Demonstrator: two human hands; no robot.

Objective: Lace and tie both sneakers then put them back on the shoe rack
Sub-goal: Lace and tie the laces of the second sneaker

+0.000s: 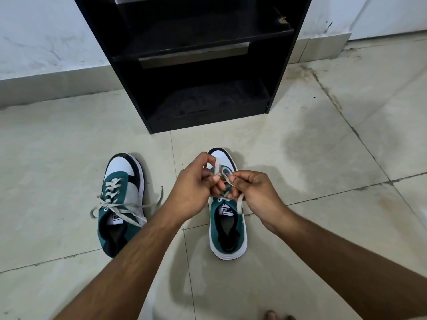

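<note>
Two teal, white and black sneakers stand on the tiled floor, toes toward the rack. The left sneaker (120,204) is laced, and its pale lace ends lie loose across the tongue and out to both sides. Over the right sneaker (227,227) my left hand (194,192) and my right hand (256,195) meet, each pinching part of its pale lace (218,167). A loop stands up between my fingers, and one lace end (240,204) hangs down beside my right hand. My hands hide the lacing beneath them.
A black shoe rack (196,65) with open shelves stands straight ahead against the white wall, its bottom shelf dusty. Pale floor tiles (323,146) spread all around. Bare toes (277,316) show at the bottom edge.
</note>
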